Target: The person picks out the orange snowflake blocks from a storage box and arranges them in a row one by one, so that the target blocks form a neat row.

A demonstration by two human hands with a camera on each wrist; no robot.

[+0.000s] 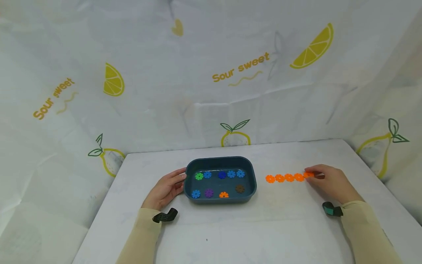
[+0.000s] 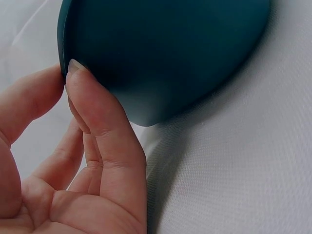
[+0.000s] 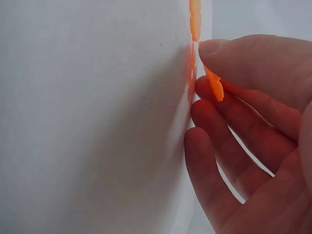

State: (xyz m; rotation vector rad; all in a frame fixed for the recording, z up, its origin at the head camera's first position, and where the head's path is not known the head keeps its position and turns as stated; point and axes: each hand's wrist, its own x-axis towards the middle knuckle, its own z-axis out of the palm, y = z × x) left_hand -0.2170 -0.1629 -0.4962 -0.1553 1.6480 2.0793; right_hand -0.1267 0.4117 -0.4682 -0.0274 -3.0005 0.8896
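The left hand (image 1: pixel 166 189) pinches the rim of a dark teal tray (image 1: pixel 217 201) at its left end; thumb and finger meet on that rim in the left wrist view. Inside the tray lie several notched plastic discs, among them a green one (image 1: pixel 199 176), a purple one (image 1: pixel 209 193), a brown one (image 1: pixel 240 189) and an orange one (image 1: pixel 224 194). Right of the tray runs a row of orange discs (image 1: pixel 289 178). At the row's right end the right hand (image 1: pixel 333 182) pinches an orange disc (image 3: pixel 214 85) between thumb and fingers, tilted and partly hidden by the thumb.
A white cloth covers the table (image 1: pixel 211 234), and a printed lemon curtain (image 1: pixel 184 91) rises behind its back edge. Each wrist wears a dark strap, the left one (image 1: pixel 165 215) and the right one (image 1: pixel 332 209). A tiny dark speck lies near the front.
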